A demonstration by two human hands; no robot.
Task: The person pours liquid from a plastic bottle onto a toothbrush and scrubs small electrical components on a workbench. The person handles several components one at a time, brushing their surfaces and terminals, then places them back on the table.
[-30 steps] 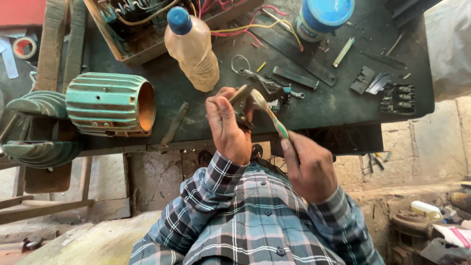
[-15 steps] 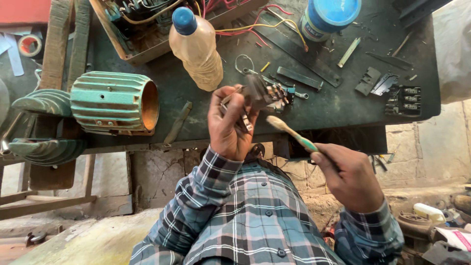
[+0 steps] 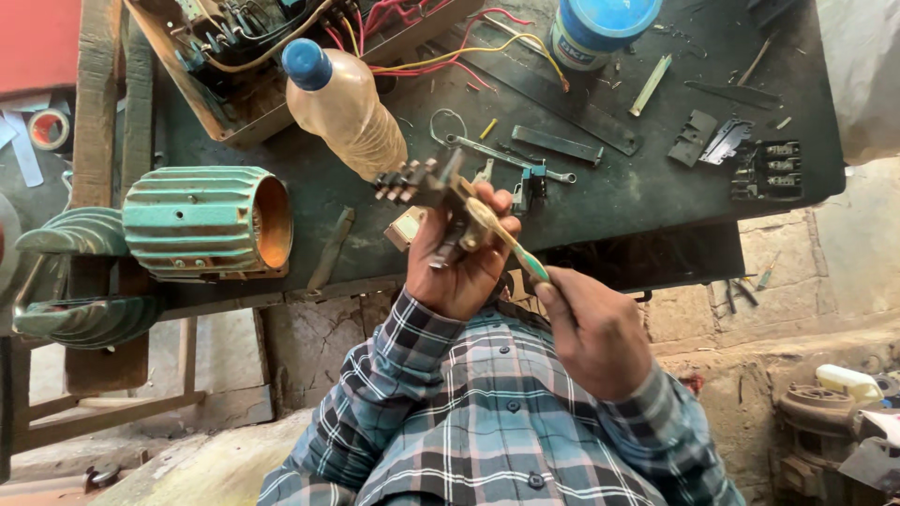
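The left hand (image 3: 461,258) is closed around a small dark electrical part (image 3: 427,187) with a row of terminals along one end, holding it up just above the near edge of the dark worktop (image 3: 619,201). The right hand (image 3: 591,328) is closed on the green handle of a toothbrush (image 3: 502,234), whose pale head lies against the part right beside the left fingers; whether the bristles actually touch the metal is hard to make out. Behind the part, a clear plastic bottle (image 3: 347,108) with a blue cap lies tilted on the worktop. To the left stands a ribbed green motor housing (image 3: 202,220) with a rusty open end, and its finned end covers (image 3: 80,281) sit just beside it. A tray of tangled red and yellow wires (image 3: 272,47) occupies the far left corner. A spanner (image 3: 506,157) lies near the middle, a blue-lidded jar (image 3: 595,28) farther back, and a black terminal block (image 3: 771,171) well off to the right.
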